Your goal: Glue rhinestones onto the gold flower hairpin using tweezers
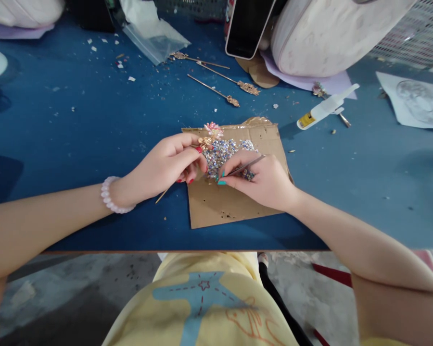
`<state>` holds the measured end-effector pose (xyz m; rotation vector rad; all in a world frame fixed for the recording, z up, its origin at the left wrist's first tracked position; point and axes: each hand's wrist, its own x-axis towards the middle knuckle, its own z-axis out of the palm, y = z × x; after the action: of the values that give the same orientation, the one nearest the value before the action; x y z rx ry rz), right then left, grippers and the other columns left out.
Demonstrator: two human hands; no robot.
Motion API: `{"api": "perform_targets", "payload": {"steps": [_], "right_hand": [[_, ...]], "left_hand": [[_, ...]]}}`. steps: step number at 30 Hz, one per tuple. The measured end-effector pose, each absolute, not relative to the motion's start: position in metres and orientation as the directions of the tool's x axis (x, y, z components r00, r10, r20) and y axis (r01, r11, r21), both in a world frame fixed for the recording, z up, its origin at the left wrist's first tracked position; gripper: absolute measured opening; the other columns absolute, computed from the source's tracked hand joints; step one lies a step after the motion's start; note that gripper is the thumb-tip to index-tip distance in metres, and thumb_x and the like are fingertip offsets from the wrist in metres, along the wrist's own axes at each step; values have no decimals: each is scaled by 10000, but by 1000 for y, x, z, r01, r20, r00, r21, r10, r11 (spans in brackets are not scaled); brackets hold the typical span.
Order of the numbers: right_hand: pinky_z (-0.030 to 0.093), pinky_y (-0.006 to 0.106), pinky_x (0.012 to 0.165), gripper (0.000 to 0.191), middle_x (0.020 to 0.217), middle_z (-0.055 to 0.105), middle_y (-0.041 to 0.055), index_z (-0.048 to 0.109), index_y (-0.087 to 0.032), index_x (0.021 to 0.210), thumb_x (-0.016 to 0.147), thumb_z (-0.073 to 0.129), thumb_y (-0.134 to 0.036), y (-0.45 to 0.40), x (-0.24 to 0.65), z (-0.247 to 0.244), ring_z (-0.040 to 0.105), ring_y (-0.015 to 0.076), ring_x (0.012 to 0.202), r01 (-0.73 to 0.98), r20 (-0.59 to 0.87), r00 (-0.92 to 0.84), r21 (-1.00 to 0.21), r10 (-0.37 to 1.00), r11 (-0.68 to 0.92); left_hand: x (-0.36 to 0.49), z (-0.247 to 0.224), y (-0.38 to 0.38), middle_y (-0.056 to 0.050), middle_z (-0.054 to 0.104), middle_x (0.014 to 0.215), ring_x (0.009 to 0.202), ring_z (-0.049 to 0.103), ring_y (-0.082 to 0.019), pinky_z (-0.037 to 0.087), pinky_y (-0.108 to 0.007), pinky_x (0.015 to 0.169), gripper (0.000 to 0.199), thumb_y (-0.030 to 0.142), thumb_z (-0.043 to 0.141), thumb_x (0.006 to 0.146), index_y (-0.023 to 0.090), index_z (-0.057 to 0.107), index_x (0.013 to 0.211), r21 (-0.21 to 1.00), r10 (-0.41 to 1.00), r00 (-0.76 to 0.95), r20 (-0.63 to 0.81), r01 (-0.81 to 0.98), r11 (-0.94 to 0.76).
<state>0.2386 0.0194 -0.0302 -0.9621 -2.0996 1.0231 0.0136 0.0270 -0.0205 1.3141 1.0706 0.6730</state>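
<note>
My left hand [171, 161] is closed on a gold hairpin [205, 142], whose thin stick comes out below the palm. A pink flower [213, 129] shows at the ornament's top. In my right hand [261, 178] are thin metal tweezers [247, 166], held like a pen with the tips pointing down-left. Those tips are over the lower edge of a pile of small shiny stones [220, 154]; whether they grip a stone is too small to tell. The pile lies on a cardboard sheet [216, 206], partly hidden by my right hand.
Several gold hairpins [212, 90] lie behind the cardboard on the blue table [94, 110]. A glue bottle [323, 109] stands or lies at the back right, near a phone [248, 29], a white bag [332, 33] and a printed sheet [418, 101]. A plastic bag [153, 38] is at the back.
</note>
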Motion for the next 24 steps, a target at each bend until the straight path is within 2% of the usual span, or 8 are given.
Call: {"api": "perform_targets", "payload": {"steps": [3,6,8,11,18,24], "right_hand": [[503,229,644,40,803,725,-11,682,-183,845,873,683,-211,20,242,-29,660,96,672,374,118,-592,-836,798,401],[489,242,636,52,795,724,-12,677,-185,844,877,679,-226,21,243,-29,617,87,617,402,95,-603,-822,792,404],[477,244,625,51,796,719,-14,676,-185,854,880,686,-229,21,244,-28,590,80,599,397,118,-609,-811,785,430],[490,235,640,47,827,718,-6,682,-183,873,891,697,-224,19,244,-28,628,89,660,370,172,-615,-799,770,474],[553,244,762,43,920,756,2,679,-194,905,897,706,-161,15,231,-30,706,114,793,333,297,-555,-776,777,535],[551,262,766,47,904,752,8,667,-196,882,908,692,-166,17,223,-36,703,125,792,354,286,-567,-762,773,542]], "left_hand": [[13,-19,27,10,666,725,465,537,-49,344,-197,430,111,183,507,938,187,580,854,964,880,404,-248,195,182],[14,-18,26,2,679,724,455,548,-56,340,-201,420,76,160,506,917,183,562,870,959,872,417,-255,221,175],[14,-17,26,-2,683,720,452,550,-60,339,-204,417,69,158,510,913,185,557,872,960,868,426,-253,224,169],[14,-18,25,-1,681,719,453,549,-60,339,-205,417,70,160,510,916,186,560,875,962,864,437,-248,216,167],[13,-20,27,13,649,679,447,516,-52,336,-203,424,133,172,507,923,188,577,810,966,875,418,-245,183,183],[14,-21,27,-7,668,708,460,516,-65,356,-223,444,145,174,515,926,187,592,804,968,890,392,-233,178,175]]}}
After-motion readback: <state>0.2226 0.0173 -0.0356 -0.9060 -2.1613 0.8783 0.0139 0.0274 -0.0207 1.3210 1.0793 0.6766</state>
